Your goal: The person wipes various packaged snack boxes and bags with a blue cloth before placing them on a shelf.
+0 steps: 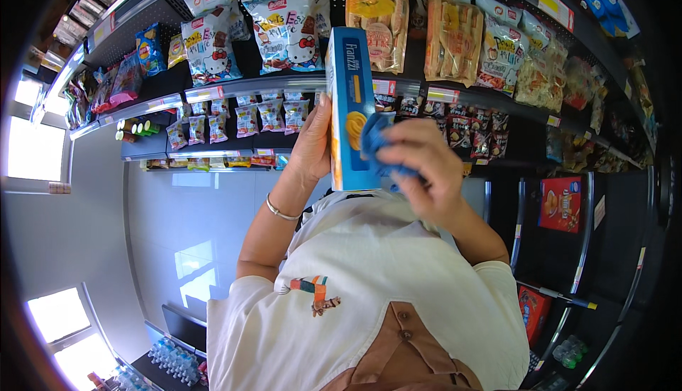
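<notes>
A tall blue Franzzi biscuit box (349, 79) stands upright in front of my chest, its narrow printed side turned to me. My left hand (315, 143) grips the box along its left edge, fingers partly hidden behind it. In my right hand (426, 164) is a crumpled blue cloth (379, 143), pressed against the lower right of the box. The right hand looks slightly blurred.
Ahead runs a curved black shelf (287, 81) with snack bags (287, 31) and bread-stick packs (378, 29). Small packets (272, 115) fill the tier below. At right, another rack (578, 268) holds a red box (560, 204). Bottled drinks (173, 359) stand at lower left.
</notes>
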A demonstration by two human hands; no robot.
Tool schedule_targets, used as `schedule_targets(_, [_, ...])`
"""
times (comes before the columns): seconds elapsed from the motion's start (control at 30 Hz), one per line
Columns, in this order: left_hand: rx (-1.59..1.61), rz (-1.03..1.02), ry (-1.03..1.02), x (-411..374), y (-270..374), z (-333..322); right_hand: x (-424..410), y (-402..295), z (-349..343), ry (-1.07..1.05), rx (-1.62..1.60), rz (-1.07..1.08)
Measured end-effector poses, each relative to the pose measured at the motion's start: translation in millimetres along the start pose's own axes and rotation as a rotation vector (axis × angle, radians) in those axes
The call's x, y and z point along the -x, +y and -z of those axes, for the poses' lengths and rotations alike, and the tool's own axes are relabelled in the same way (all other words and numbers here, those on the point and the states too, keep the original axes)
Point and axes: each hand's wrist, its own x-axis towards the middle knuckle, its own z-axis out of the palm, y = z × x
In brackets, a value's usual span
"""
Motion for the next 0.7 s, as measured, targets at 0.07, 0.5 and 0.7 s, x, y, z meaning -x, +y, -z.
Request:
schedule_targets(0.07, [-0.073, -0.083, 0.022, 0, -3, 1, -1, -2, -8, -0.180, 0.056, 0.151])
schedule_targets(0.5, [-0.216, -0.026, 0.024, 25, -13, -11, -58, 83, -3, 0.000, 0.265, 0.023])
schedule_targets(0.7, [-0.186, -0.216, 0.090, 24, 7, -1, -6, 24, -31, -0.141, 0.078, 0.043])
